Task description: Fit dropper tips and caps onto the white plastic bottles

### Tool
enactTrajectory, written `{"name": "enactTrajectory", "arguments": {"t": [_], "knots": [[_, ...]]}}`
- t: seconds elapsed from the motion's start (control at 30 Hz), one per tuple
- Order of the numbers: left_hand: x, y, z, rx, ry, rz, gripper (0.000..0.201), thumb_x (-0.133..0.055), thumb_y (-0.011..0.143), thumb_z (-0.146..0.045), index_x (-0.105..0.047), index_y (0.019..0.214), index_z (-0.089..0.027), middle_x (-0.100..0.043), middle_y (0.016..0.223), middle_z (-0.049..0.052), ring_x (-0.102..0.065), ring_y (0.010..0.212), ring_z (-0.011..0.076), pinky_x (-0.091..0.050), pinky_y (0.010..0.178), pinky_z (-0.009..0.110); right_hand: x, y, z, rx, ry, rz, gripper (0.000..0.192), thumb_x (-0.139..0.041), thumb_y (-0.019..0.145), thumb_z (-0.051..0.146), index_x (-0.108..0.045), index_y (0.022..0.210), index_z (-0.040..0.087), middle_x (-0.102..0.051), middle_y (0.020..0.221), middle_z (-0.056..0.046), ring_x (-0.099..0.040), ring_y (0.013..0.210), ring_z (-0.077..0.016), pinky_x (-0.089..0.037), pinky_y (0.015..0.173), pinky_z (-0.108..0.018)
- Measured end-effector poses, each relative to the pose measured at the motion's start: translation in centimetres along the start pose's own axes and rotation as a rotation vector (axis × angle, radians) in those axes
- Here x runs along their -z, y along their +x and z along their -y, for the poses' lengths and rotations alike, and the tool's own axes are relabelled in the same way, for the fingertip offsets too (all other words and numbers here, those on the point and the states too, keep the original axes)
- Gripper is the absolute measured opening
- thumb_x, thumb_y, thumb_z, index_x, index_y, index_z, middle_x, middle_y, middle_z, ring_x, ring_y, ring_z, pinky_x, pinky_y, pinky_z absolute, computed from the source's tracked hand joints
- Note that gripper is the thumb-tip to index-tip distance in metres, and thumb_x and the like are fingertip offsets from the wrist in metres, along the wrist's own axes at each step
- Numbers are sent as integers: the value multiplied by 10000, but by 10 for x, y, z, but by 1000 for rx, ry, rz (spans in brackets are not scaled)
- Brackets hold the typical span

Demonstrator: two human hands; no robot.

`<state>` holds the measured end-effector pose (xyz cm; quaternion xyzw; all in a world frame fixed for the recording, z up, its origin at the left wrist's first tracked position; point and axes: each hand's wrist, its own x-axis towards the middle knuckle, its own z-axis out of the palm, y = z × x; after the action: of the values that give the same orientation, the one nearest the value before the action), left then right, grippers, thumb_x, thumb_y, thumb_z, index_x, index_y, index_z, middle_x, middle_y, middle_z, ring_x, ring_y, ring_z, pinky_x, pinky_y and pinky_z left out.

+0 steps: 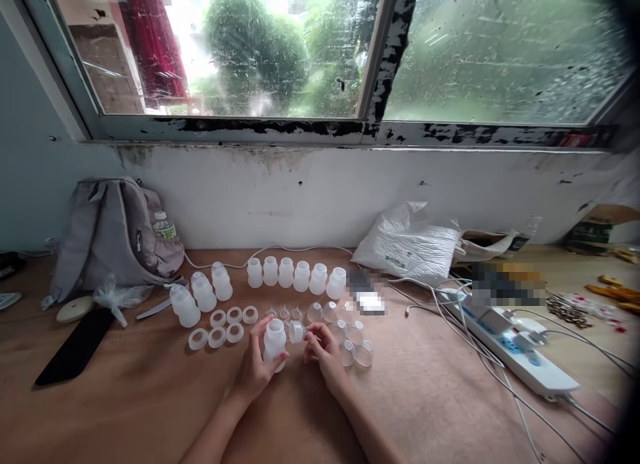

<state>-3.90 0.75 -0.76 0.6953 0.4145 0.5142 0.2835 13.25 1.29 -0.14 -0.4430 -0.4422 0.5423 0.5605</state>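
Observation:
My left hand (254, 371) grips a small white plastic bottle (275, 339) standing upright on the brown table (150, 397). My right hand (325, 352) pinches a small clear nipple-like part (297, 331) right beside the bottle's neck. Behind them lie a row of several white bottles (296, 275), three more bottles (203, 293) to the left, several white rings (225, 324) and several clear caps (350, 331) to the right.
A grey backpack (107, 237) with a water bottle leans on the wall at the left, with a black flat object (75, 347) in front. A white plastic bag (407, 244), a power strip (515, 347) and loose cables lie at the right.

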Motion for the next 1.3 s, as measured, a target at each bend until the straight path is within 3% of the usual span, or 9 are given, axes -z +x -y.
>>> {"name": "enactTrajectory", "arguments": {"t": [0.1, 0.2, 0.27, 0.4, 0.67, 1.13, 1.3], "knots": [[-10, 1, 0, 179, -247, -29, 670, -643, 681, -260, -230, 1207, -228, -380, 1299, 153, -439, 1151, 250, -417, 904, 379, 1, -1, 3, -9, -1, -47, 313, -618, 688, 467, -491, 807, 207, -508, 649, 30, -515, 505, -107, -441, 448, -225], [-11, 2, -2, 365, -396, 60, 590, -627, 684, -282, -302, 1172, -210, -550, 1107, 120, -588, 926, 215, -488, 763, 322, 2, -1, 3, -6, 6, -74, 301, -625, 686, 458, -511, 806, 207, -525, 644, 18, -529, 549, -125, -467, 495, -245], [-9, 3, -3, 413, -415, 117, 571, -625, 674, -279, -350, 1168, -200, -592, 1018, 92, -607, 856, 199, -490, 743, 311, 2, -1, 3, -1, 12, -81, 292, -624, 692, 449, -516, 813, 206, -526, 645, 14, -526, 554, -128, -468, 502, -252], [-1, 5, -4, 289, -231, 128, 533, -635, 629, -206, -442, 1126, -192, -563, 1087, 96, -554, 985, 226, -449, 848, 335, 2, 0, 2, 35, -2, -74, 278, -612, 706, 442, -522, 809, 200, -512, 624, 14, -509, 553, -131, -460, 504, -257], [14, 6, -12, -2, 138, 262, 456, -582, 660, -164, -523, 1105, -243, -514, 1138, 68, -497, 1061, 219, -407, 920, 346, 3, 0, 5, 85, -94, -22, 254, -582, 737, 432, -520, 788, 190, -465, 575, 32, -449, 483, -107, -393, 459, -235], [18, 2, -16, -16, 152, 287, 488, -604, 656, -177, -466, 1121, -235, -587, 1084, 36, -561, 952, 184, -452, 834, 297, 8, -2, 5, 119, -278, -4, 316, -495, 797, 455, -434, 635, 191, -374, 453, 72, -352, 392, -79, -259, 405, -213], [17, 1, -18, 11, 99, 319, 503, -610, 643, -164, -477, 1121, -247, -590, 1093, 22, -562, 955, 181, -446, 845, 290, 10, 1, -3, 96, -290, -31, 430, -514, 771, 482, -317, 514, 199, -294, 414, 79, -280, 375, -62, -206, 385, -211]]}}
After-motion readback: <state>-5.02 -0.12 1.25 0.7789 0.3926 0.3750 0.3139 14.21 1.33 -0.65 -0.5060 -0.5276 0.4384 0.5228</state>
